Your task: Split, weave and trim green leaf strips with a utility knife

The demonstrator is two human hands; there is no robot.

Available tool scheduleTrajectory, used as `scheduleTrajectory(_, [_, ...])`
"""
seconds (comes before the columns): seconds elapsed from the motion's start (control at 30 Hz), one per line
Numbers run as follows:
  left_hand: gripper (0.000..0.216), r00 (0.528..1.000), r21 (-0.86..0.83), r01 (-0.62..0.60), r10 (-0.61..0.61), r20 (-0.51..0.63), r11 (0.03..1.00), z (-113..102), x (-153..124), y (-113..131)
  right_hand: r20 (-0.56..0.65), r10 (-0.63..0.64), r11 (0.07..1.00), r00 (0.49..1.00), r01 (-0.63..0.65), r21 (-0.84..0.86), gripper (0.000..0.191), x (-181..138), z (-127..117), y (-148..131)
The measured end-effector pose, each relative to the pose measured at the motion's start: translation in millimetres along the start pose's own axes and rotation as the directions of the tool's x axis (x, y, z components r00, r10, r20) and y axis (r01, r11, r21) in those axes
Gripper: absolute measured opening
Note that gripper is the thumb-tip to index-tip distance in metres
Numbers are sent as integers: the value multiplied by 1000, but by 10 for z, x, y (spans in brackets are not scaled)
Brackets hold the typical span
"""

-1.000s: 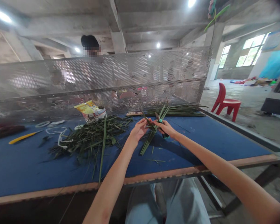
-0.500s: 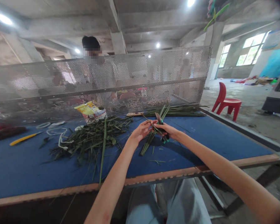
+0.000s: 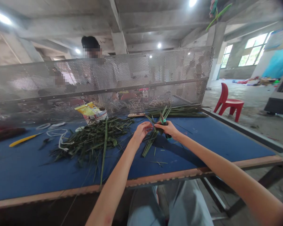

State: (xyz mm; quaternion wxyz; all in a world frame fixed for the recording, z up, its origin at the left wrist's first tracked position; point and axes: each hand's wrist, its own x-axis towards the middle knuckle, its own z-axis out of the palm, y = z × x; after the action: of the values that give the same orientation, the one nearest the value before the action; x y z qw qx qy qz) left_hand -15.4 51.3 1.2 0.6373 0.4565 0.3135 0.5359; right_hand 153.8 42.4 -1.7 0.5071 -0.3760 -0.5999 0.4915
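My left hand [image 3: 141,131] and my right hand [image 3: 168,128] meet over the blue table [image 3: 202,141], both closed on a small bundle of green leaf stalks [image 3: 151,141] that slants down toward me. The left fingers pinch the stalks near their upper part. My right hand also grips a small tool with a teal handle [image 3: 165,128] against the stalks; its blade is hidden. The stalks' upper tips fan out above the hands.
A heap of cut green leaves [image 3: 94,136] lies left of my hands, with a long stalk toward the edge. More long leaves [image 3: 181,110] lie at the far side. A yellow knife [image 3: 22,139], white loops, a snack bag [image 3: 91,112], a mesh screen [image 3: 122,78] with a person behind, and a red chair [image 3: 228,102].
My hands have shifted slightly on the bundle, and the right hand with the teal tool has risen a little. The stalks stay between both hands.
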Motion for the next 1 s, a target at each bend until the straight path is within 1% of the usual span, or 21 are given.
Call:
scheduleTrajectory(0.07, [20,1000,46,-24,25,-7,999,6,-1,-7,-34,-4,1000,999,3,-27,37,24,-1,13])
scheduleTrajectory(0.2, [26,988,272,-139,152,-27,952,51,-31,-32,8,-68,995,998,68,-74,34,57,-23,45])
scheduleTrajectory(0.27, [27,981,326,-163,187,-42,931,69,-42,-48,22,-107,987,994,109,-119,32,58,-30,60])
scheduleTrajectory(0.37, [26,979,312,-162,192,-70,936,77,-44,-63,40,-145,963,989,151,-224,32,39,-26,78])
scheduleTrajectory(0.43, [24,977,290,-167,198,-81,942,72,-38,-65,18,-213,934,977,209,-289,31,17,-18,84])
scheduleTrajectory(0.53, [22,971,279,-187,220,-91,942,58,-31,-62,-85,-376,872,923,321,-370,27,-7,-11,79])
scheduleTrajectory(0.6, [22,975,300,-164,200,-93,940,54,-36,-61,-131,-428,854,894,353,-382,24,-4,-12,74])
scheduleTrajectory(0.63, [22,979,315,-144,181,-91,938,56,-40,-63,-136,-425,861,895,353,-366,23,4,-14,74])
scheduleTrajectory(0.77, [25,994,367,-75,99,-46,927,88,-61,-76,-109,-336,923,935,305,-234,24,59,-25,106])
scheduleTrajectory(0.83, [27,997,384,-56,74,-31,922,104,-62,-84,-98,-310,938,946,287,-192,24,85,-33,130])
scheduleTrajectory(1.0, [19,995,437,-54,83,-47,898,113,-43,-104,-96,-308,942,947,289,-169,23,99,-48,151])
